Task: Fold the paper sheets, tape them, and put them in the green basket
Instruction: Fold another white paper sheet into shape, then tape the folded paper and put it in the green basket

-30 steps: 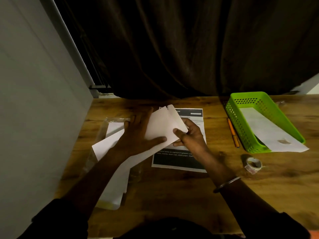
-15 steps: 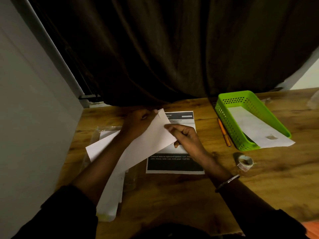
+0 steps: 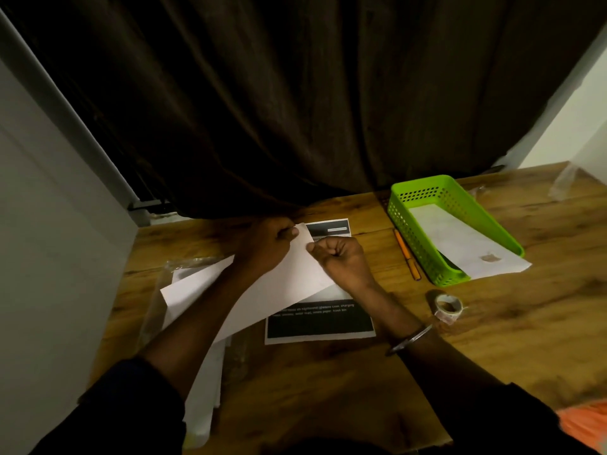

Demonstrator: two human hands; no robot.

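A white paper sheet point(image 3: 289, 284), folded lengthwise, lies slanted across the wooden table point(image 3: 328, 382). My left hand point(image 3: 266, 244) pinches its far corner near the curtain. My right hand point(image 3: 341, 261) is curled into a fist and presses on the sheet's right edge, thumb on the paper. The green basket point(image 3: 410, 205) stands at the right with a folded, taped sheet point(image 3: 460, 244) lying in it and sticking out over its near end. A tape roll point(image 3: 448, 305) rests on the table in front of the basket.
A printed page with black bands point(image 3: 320, 326) lies under the sheet. More white sheets and a clear plastic sleeve point(image 3: 200, 399) sit at the left. An orange pencil point(image 3: 407, 254) lies beside the basket. A dark curtain point(image 3: 295, 110) hangs behind the table.
The sheet has gone from loosely held to folded flat. My left hand moved up to its far corner and my right hand closed into a fist on the edge. The camera tilted up.
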